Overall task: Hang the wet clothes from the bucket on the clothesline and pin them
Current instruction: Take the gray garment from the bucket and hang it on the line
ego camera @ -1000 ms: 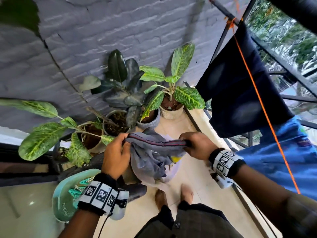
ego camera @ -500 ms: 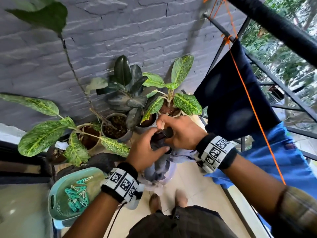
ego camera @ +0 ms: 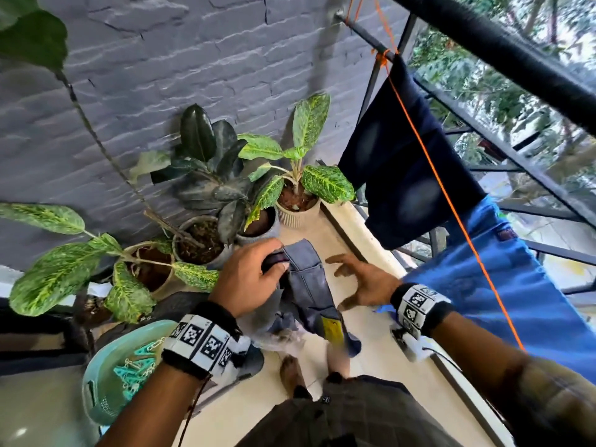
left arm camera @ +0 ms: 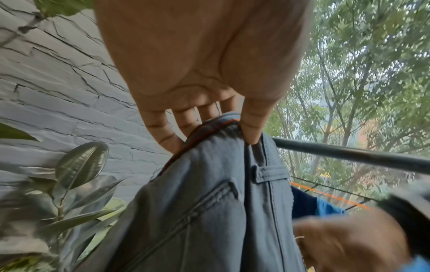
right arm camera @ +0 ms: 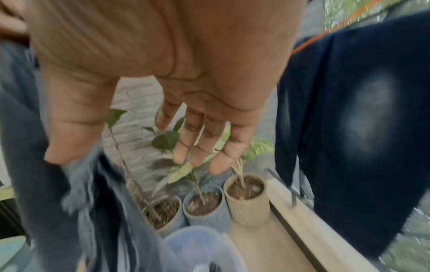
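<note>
My left hand (ego camera: 254,275) grips the waistband of wet grey-blue trousers (ego camera: 309,291), which hang down over the pale bucket (ego camera: 283,338). In the left wrist view my thumb and fingers (left arm camera: 252,128) pinch the waistband of the trousers (left arm camera: 221,211). To the right, my right hand (ego camera: 358,279) hovers with fingers spread and holds nothing; its open palm (right arm camera: 186,73) shows in the right wrist view beside the trousers (right arm camera: 35,174). The orange clothesline (ego camera: 429,162) runs up the right side, carrying a dark navy garment (ego camera: 400,175) and a bright blue one (ego camera: 516,285).
Several potted plants (ego camera: 290,175) stand along the grey brick wall (ego camera: 161,75). A teal basket of green clothes pegs (ego camera: 129,372) sits at lower left. A black metal railing (ego camera: 503,146) bounds the balcony on the right. My bare feet (ego camera: 290,369) stand on the tiled floor.
My right hand has let go of the trousers and opened, moving right. My left hand keeps the waistband and has lifted the garment so that it hangs unrolled.
</note>
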